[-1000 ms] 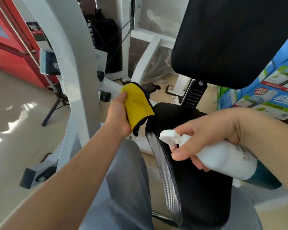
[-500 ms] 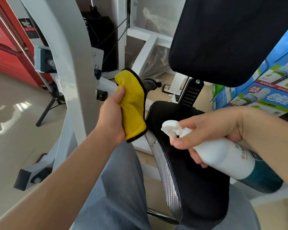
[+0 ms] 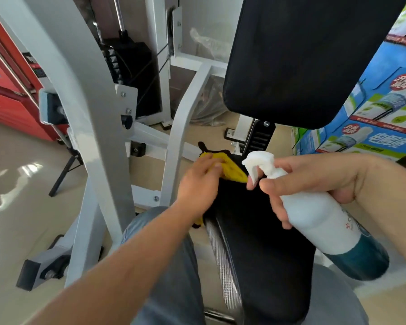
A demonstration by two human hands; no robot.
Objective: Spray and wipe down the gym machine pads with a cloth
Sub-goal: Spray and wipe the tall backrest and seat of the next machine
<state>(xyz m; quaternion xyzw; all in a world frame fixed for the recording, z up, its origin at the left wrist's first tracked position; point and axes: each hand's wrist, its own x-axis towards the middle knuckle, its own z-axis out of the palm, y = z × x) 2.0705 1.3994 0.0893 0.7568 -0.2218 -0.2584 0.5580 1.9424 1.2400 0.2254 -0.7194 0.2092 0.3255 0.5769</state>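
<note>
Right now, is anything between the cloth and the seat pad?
Nothing visible. The left hand presses the yellow cloth onto the far end of the seat pad. The spray bottle, gripped by the right hand, is off to the right of the cloth, not between them.

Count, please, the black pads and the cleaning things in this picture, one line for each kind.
Black pads: 2 (back pad, seat pad)
Yellow cloth: 1
Spray bottle: 1
Total: 4
</note>
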